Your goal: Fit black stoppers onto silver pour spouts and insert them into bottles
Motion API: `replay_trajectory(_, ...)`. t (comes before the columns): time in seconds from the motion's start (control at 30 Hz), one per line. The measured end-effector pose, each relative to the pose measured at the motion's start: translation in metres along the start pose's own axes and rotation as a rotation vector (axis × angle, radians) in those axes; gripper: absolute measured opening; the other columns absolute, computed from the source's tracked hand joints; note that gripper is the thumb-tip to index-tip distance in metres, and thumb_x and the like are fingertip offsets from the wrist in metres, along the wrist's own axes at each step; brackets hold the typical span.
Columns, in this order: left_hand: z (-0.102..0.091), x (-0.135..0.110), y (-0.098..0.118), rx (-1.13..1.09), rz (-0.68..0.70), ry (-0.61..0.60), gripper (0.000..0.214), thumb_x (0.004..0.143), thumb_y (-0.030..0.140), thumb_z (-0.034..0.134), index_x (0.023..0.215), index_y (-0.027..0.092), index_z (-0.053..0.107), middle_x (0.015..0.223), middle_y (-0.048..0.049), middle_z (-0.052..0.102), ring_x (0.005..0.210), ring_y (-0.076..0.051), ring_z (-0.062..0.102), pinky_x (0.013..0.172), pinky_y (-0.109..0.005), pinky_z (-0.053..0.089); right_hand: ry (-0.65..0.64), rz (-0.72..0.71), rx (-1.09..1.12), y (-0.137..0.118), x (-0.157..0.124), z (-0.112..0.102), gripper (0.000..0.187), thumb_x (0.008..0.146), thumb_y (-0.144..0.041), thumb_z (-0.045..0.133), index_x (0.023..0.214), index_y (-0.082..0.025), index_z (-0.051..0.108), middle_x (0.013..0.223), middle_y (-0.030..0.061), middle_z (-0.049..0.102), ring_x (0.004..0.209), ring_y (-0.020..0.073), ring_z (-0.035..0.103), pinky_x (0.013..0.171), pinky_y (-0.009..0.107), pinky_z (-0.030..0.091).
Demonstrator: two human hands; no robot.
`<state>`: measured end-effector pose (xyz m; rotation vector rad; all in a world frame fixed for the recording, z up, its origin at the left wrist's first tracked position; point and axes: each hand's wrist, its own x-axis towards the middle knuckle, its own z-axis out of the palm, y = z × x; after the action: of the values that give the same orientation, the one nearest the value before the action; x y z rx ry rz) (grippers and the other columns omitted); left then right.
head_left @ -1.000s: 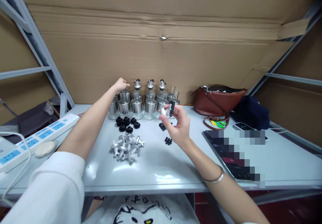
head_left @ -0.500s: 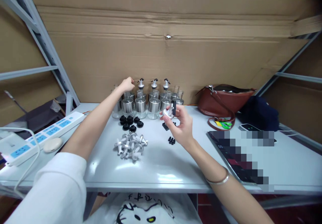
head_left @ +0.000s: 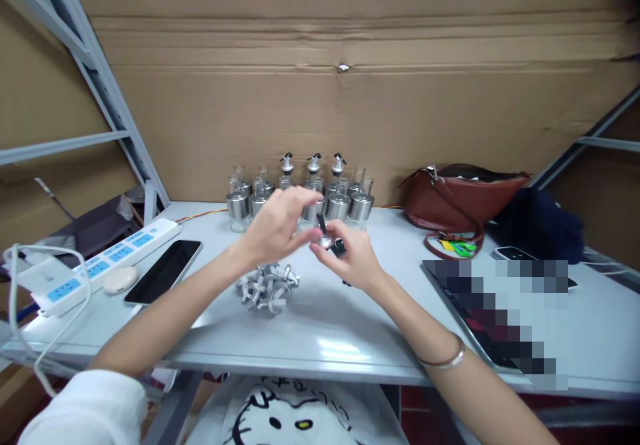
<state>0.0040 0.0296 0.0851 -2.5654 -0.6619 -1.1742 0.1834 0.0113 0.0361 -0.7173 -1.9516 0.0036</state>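
1. At the left of the row we find the leftmost front bottle (head_left: pixel 237 206), upright, clear glass with a metal sleeve. We judge it the heaviest and most fragile item here; we would grip the sleeve and spare the slim neck.
2. Next, nearer the table's front edge, we record a pile of silver spout parts (head_left: pixel 269 289), lying loose and tangled. We expect them to be light, stiff and smooth, best lifted singly by the stem.
3. We observe the left hand (head_left: pixel 277 226) raised, thumb and fingers spread apart, with nothing visible in its grasp. Its thumb tip is close to the held piece; we cannot tell whether it touches.
4. Behind it we see three pourer spouts (head_left: pixel 314 163) standing on bottles in the back row, their dark levers uppermost.
5. The silver pourer piece (head_left: pixel 326 239), with a black lever (head_left: pixel 321 220) rising from it, sits above the table between the two hands. We rate it light and rigid, its polished rim likely slippery, its slim lever the weak point. We advise holding by the rim.
6. We find the right hand (head_left: pixel 354 253) pinching that piece between thumb and fingers; the exact contact is partly hidden.
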Motion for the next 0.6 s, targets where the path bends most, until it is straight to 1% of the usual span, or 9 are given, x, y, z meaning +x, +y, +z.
replay_trajectory(0.07, 0.009, -0.015, 0.008, 0.020, 0.064, -0.098, 0.050, 0.091, 0.062, 0.025, 0.110, 0.021, 0.045, 0.103, -0.0105, 0.063, 0.094, -0.022, 0.059, 0.079, -0.036, 0.041, -0.077, -0.023, 0.008, 0.002, -0.003, 0.004, 0.014, 0.078, -0.030, 0.059, 0.083, -0.019, 0.051, 0.063, -0.0009, 0.061, 0.050, 0.0110, 0.054, 0.050, 0.022, 0.041)
replay_trajectory(0.1, 0.013, -0.022, 0.009, 0.032, 0.066, -0.114, 0.047, 0.092, 0.060, 0.027, 0.108, 0.020, 0.046, 0.099, -0.0102, 0.064, 0.092, -0.022, 0.059, 0.078, -0.036, 0.041, -0.114, -0.035, 0.002, 0.002, -0.004, 0.005, 0.013, 0.077, -0.028, 0.058, 0.082, -0.019, 0.051, 0.063, -0.0005, 0.061, 0.051, 0.0113, 0.054, 0.050, 0.022, 0.041)
replay_trajectory(0.13, 0.016, -0.028, 0.009, 0.047, 0.059, -0.110, 0.044, 0.092, 0.057, 0.028, 0.106, 0.019, 0.047, 0.096, -0.0096, 0.065, 0.088, -0.021, 0.060, 0.076, -0.035, 0.040, -0.149, -0.046, -0.010, 0.001, -0.005, 0.007, 0.011, 0.076, -0.025, 0.057, 0.082, -0.018, 0.051, 0.064, 0.0000, 0.061, 0.051, 0.0116, 0.054, 0.052, 0.022, 0.041)
replay_trajectory(0.23, 0.021, -0.042, 0.006, 0.115, 0.045, -0.031, 0.038, 0.094, 0.051, 0.034, 0.100, 0.017, 0.049, 0.086, -0.0074, 0.066, 0.076, -0.018, 0.059, 0.069, -0.032, 0.038, -0.232, -0.048, -0.067, -0.003, -0.007, 0.011, 0.010, 0.072, -0.020, 0.053, 0.082, -0.018, 0.053, 0.067, 0.0009, 0.062, 0.052, 0.0120, 0.052, 0.053, 0.023, 0.039)
replay_trajectory(0.33, 0.021, -0.050, 0.003, 0.219, 0.060, 0.013, 0.034, 0.094, 0.049, 0.038, 0.091, 0.017, 0.050, 0.076, -0.0052, 0.066, 0.068, -0.018, 0.057, 0.066, -0.032, 0.035, -0.295, -0.030, -0.108, -0.008, -0.008, 0.012, 0.011, 0.070, -0.018, 0.050, 0.081, -0.018, 0.052, 0.066, 0.0008, 0.060, 0.050, 0.0121, 0.049, 0.050, 0.023, 0.034)
replay_trajectory(0.4, 0.022, -0.052, 0.002, 0.290, 0.039, 0.036, 0.035, 0.093, 0.050, 0.039, 0.086, 0.018, 0.051, 0.072, -0.0042, 0.065, 0.064, -0.018, 0.055, 0.066, -0.033, 0.033, -0.306, 0.004, -0.118, -0.008, -0.009, 0.012, 0.010, 0.071, -0.020, 0.050, 0.081, -0.019, 0.049, 0.063, -0.0010, 0.057, 0.046, 0.0113, 0.045, 0.048, 0.023, 0.032)
replay_trajectory(0.47, 0.022, -0.053, 0.001, 0.335, 0.013, 0.040, 0.037, 0.092, 0.052, 0.038, 0.082, 0.018, 0.050, 0.069, -0.0034, 0.063, 0.061, -0.018, 0.054, 0.065, -0.034, 0.032, -0.281, 0.050, -0.097, -0.008, -0.010, 0.013, 0.011, 0.074, -0.022, 0.051, 0.083, -0.020, 0.046, 0.059, -0.0030, 0.055, 0.044, 0.0108, 0.044, 0.048, 0.022, 0.031)
replay_trajectory(0.53, 0.024, -0.054, 0.000, 0.361, 0.013, -0.001, 0.039, 0.094, 0.051, 0.034, 0.075, 0.020, 0.049, 0.064, -0.0023, 0.061, 0.058, -0.017, 0.052, 0.064, -0.034, 0.031, -0.247, 0.079, -0.073, -0.008, -0.010, 0.013, 0.014, 0.076, -0.025, 0.052, 0.085, -0.020, 0.043, 0.057, -0.0041, 0.053, 0.044, 0.0108, 0.045, 0.047, 0.022, 0.031)
replay_trajectory(0.6, 0.025, -0.055, 0.000, 0.381, 0.038, -0.046, 0.041, 0.096, 0.048, 0.030, 0.071, 0.020, 0.047, 0.062, -0.0020, 0.059, 0.057, -0.017, 0.051, 0.062, -0.034, 0.030, -0.246, 0.088, -0.054, -0.008, -0.010, 0.014, 0.014, 0.077, -0.026, 0.052, 0.086, -0.020, 0.041, 0.055, -0.0056, 0.050, 0.041, 0.0102, 0.042, 0.046, 0.021, 0.031)
